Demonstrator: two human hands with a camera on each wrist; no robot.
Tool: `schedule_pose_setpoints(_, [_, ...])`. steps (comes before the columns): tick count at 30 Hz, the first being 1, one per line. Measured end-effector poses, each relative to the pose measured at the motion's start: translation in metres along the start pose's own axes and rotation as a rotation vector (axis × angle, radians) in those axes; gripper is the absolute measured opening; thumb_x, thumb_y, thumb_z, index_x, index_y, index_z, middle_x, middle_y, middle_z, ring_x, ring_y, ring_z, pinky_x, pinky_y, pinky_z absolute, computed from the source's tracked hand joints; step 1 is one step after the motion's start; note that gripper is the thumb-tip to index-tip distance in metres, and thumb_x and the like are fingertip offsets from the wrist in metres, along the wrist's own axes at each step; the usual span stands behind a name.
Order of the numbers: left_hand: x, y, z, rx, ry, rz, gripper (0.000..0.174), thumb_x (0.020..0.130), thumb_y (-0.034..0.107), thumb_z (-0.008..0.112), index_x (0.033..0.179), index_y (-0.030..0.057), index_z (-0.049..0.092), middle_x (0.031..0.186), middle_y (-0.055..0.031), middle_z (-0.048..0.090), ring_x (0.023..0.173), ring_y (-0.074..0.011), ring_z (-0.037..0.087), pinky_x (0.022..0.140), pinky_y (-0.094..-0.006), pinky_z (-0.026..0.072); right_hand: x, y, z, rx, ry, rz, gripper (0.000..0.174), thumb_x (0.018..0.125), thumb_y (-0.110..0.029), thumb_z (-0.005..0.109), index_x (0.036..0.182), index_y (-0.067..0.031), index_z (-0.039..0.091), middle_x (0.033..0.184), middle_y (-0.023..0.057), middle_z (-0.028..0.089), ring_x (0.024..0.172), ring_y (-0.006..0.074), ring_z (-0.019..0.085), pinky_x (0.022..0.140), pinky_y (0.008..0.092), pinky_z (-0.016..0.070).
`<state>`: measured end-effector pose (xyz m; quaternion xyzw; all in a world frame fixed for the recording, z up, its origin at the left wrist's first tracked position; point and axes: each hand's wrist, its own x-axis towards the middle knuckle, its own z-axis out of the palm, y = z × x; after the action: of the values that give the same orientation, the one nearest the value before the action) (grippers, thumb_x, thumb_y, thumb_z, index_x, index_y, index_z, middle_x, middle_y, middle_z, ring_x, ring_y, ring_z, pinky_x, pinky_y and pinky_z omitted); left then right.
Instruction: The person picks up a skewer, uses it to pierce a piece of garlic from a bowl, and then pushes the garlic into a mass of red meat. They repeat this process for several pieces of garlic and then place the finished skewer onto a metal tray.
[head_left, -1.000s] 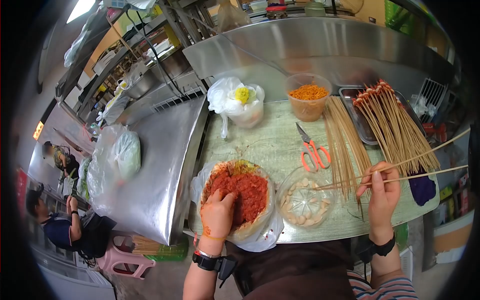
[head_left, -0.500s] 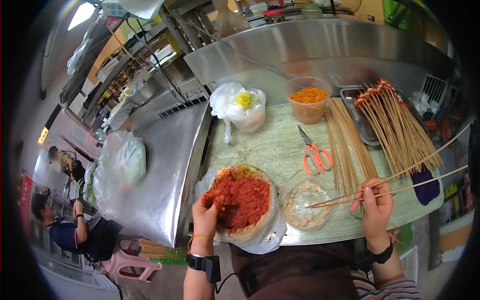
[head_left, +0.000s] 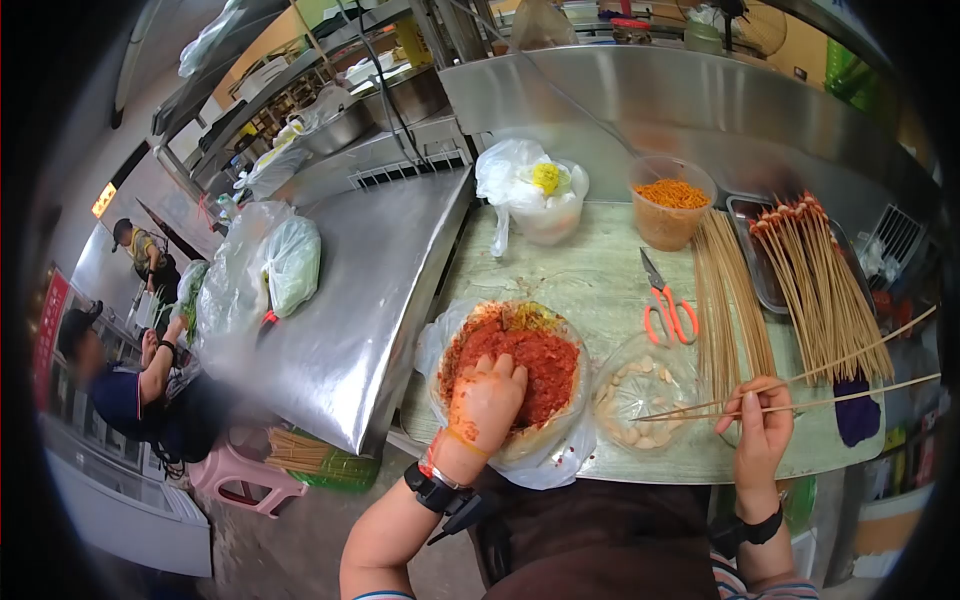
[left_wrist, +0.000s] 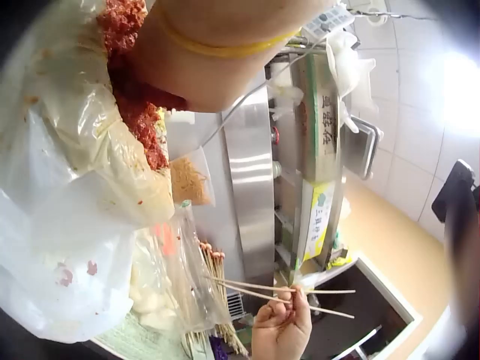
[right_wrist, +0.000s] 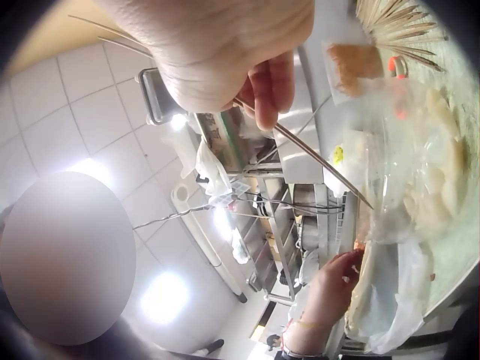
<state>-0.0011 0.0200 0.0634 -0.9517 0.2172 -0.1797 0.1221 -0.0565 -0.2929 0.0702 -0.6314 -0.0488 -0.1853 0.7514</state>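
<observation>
In the head view the left hand [head_left: 487, 405] rests in the red minced mixture [head_left: 548, 372] inside a plastic-lined bowl [head_left: 578, 405]; its fingertips sink into the mixture, so whether they hold any is hidden. The right hand [head_left: 758, 430] pinches two thin wooden sticks [head_left: 860, 388] between thumb and fingers, their pointed ends meeting over a clear round container [head_left: 612, 375] of pale slices [head_left: 655, 430]. In the right wrist view the sticks [right_wrist: 322, 161] slant down from the right hand [right_wrist: 262, 90] towards that container.
Orange-handled scissors [head_left: 668, 312], loose sticks [head_left: 725, 300] and a tub of orange shreds [head_left: 668, 225] lie beyond the container. Loaded skewers [head_left: 820, 290] fill a tray [head_left: 742, 210] at the right. A bagged tub [head_left: 545, 222] stands at the back. Two people [head_left: 120, 385] are at the far left.
The left hand, raised at the bowl's left edge half a second ago with some red mixture, is back down in the mixture. The right hand still pinches the sticks. The head view has shifted.
</observation>
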Motion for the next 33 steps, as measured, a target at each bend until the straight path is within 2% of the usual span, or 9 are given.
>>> schedule_pose_setpoints(15, [0.001, -0.001, 0.002, 0.160, -0.063, 0.060, 0.006, 0.071, 0.015, 0.057, 0.074, 0.0125, 0.061, 0.074, -0.0049, 0.056, 0.075, -0.0230, 0.056, 0.060, -0.0362, 0.0446, -0.006, 0.000, 0.005, 0.020, -0.035, 0.025, 0.010, 0.092, -0.005, 0.047, 0.100, 0.0000, 0.048, 0.084, 0.0103, 0.054, 0.063, 0.0127, 0.054, 0.057, 0.0239, 0.0477])
schedule_pose_setpoints(18, [-0.001, -0.031, 0.011, -0.382, 0.013, -0.151, 0.007, 0.071, 0.011, 0.058, 0.074, 0.0060, 0.062, 0.071, -0.0086, 0.063, 0.068, -0.0296, 0.063, 0.061, -0.0405, 0.0502, -0.006, -0.001, 0.004, 0.009, -0.023, 0.022, 0.010, 0.092, -0.006, 0.048, 0.100, 0.0005, 0.048, 0.083, 0.0101, 0.054, 0.063, 0.0129, 0.054, 0.058, 0.0242, 0.0475])
schedule_pose_setpoints(19, [-0.004, -0.040, 0.025, -0.647, 0.117, -0.186, 0.011, 0.074, 0.004, 0.058, 0.082, 0.0010, 0.064, 0.075, -0.0083, 0.066, 0.070, -0.0232, 0.064, 0.059, -0.0328, 0.0504, -0.006, -0.001, 0.004, 0.010, -0.013, 0.023, 0.010, 0.092, -0.006, 0.048, 0.100, 0.0005, 0.048, 0.083, 0.0101, 0.054, 0.063, 0.0129, 0.054, 0.058, 0.0242, 0.0475])
schedule_pose_setpoints(22, [-0.008, -0.045, 0.020, -1.467, -0.051, -0.707, 0.015, 0.081, -0.004, 0.053, 0.091, -0.0012, 0.065, 0.079, -0.0057, 0.067, 0.072, -0.0105, 0.061, 0.062, -0.0259, 0.0480, -0.007, 0.000, 0.004, 0.030, -0.013, 0.062, 0.011, 0.092, -0.006, 0.049, 0.100, 0.0009, 0.048, 0.081, 0.0096, 0.054, 0.062, 0.0130, 0.054, 0.058, 0.0245, 0.0473])
schedule_pose_setpoints(25, [-0.022, -0.048, 0.031, -1.287, -0.043, -0.672, 0.018, 0.078, -0.003, 0.055, 0.093, 0.0009, 0.065, 0.079, -0.0089, 0.068, 0.070, -0.0169, 0.063, 0.062, -0.0284, 0.0484, -0.005, 0.001, 0.007, 0.043, -0.030, 0.068, 0.011, 0.092, -0.007, 0.049, 0.099, 0.0011, 0.048, 0.081, 0.0092, 0.054, 0.062, 0.0129, 0.054, 0.058, 0.0245, 0.0471])
schedule_pose_setpoints(26, [-0.028, -0.047, 0.041, -0.953, 0.092, -0.478, 0.025, 0.073, -0.002, 0.059, 0.096, 0.0055, 0.065, 0.084, -0.0119, 0.066, 0.073, -0.0259, 0.064, 0.063, -0.0334, 0.0490, -0.005, 0.002, 0.007, 0.037, -0.026, 0.063, 0.011, 0.092, -0.006, 0.049, 0.099, 0.0009, 0.048, 0.081, 0.0092, 0.054, 0.062, 0.0129, 0.054, 0.058, 0.0244, 0.0471])
schedule_pose_setpoints(29, [-0.033, -0.039, 0.025, -0.506, 0.115, -0.436, 0.028, 0.068, 0.000, 0.062, 0.094, 0.0090, 0.065, 0.090, -0.0132, 0.063, 0.080, -0.0327, 0.061, 0.067, -0.0388, 0.0491, -0.005, 0.002, 0.008, 0.038, -0.021, 0.053, 0.010, 0.092, -0.006, 0.049, 0.099, 0.0005, 0.048, 0.080, 0.0090, 0.054, 0.062, 0.0128, 0.054, 0.058, 0.0242, 0.0471])
schedule_pose_setpoints(31, [-0.027, -0.034, 0.009, -0.480, 0.146, -0.454, 0.027, 0.066, 0.001, 0.063, 0.092, 0.0083, 0.064, 0.092, -0.0113, 0.062, 0.083, -0.0318, 0.061, 0.069, -0.0399, 0.0494, -0.005, 0.001, 0.008, 0.042, -0.022, 0.046, 0.009, 0.092, -0.005, 0.048, 0.099, 0.0003, 0.048, 0.080, 0.0089, 0.054, 0.062, 0.0127, 0.054, 0.058, 0.0241, 0.0471])
schedule_pose_setpoints(33, [-0.023, -0.034, 0.004, -0.536, 0.232, -0.265, 0.027, 0.066, 0.002, 0.063, 0.093, 0.0083, 0.063, 0.091, -0.0099, 0.062, 0.081, -0.0310, 0.061, 0.068, -0.0384, 0.0500, -0.005, -0.001, 0.008, 0.045, -0.022, 0.029, 0.008, 0.092, -0.004, 0.048, 0.099, -0.0005, 0.049, 0.081, 0.0085, 0.054, 0.062, 0.0123, 0.054, 0.058, 0.0238, 0.0472])
